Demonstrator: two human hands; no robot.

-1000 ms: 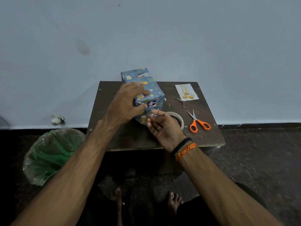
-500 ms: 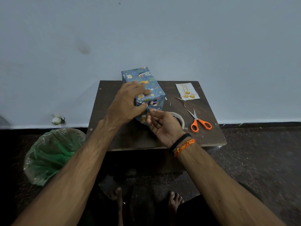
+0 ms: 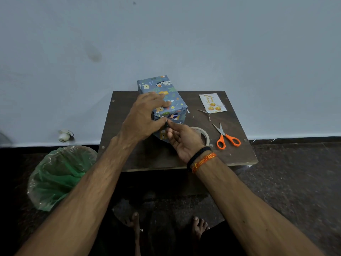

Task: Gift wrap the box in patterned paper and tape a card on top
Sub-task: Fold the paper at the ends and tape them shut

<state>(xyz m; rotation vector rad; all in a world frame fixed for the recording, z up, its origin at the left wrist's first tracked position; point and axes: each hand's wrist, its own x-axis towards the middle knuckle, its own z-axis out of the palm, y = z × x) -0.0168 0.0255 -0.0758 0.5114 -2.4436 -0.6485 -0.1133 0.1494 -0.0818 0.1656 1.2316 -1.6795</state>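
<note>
From my head view, the box (image 3: 162,97) sits toward the far edge of the surface (image 3: 151,154), already covered in the blue patterned paper on every face I can see, so I judge the wrapping nearly finished. My left hand (image 3: 145,117) grips the box's near end, fingers curled over the top and thumb pressing the end fold. My right hand (image 3: 181,138) meets it there, thumb and forefinger pinched at that fold; whether they hold a bit of tape is too small to tell. The tape roll (image 3: 203,134) lies just right of the box, the scissors (image 3: 226,136) beyond it. The card (image 3: 212,103) lies well right of the box, not yet taped on.
</note>
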